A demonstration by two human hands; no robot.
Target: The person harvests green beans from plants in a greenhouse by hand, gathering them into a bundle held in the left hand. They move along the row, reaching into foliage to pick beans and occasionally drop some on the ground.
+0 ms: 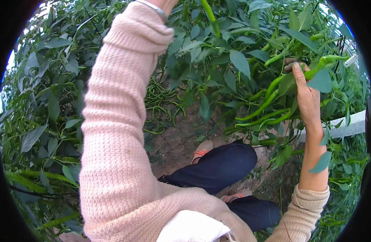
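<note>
My left hand is past the top edge of the view; only its wrist shows above a rolled pink knit sleeve (pixel 115 121). On the right, my right hand (pixel 306 93) is raised among pepper plants, thumb and fingers closed. A long green chili pepper (pixel 324 63) lies across its grip, its near part partly hidden by the hand and a leaf. Several more green chili peppers (pixel 261 109) hang just left of this hand, among leaves. Near the top, another long chili pepper (pixel 210 15) hangs below my left wrist.
A pile of slender green chili peppers (pixel 159 96) lies on the soil (pixel 173 142) beyond my knees. Dense pepper foliage (pixel 43 99) stands at left. A pale bar (pixel 345 125) runs behind my right forearm. My shoes (pixel 202 149) rest on the ground.
</note>
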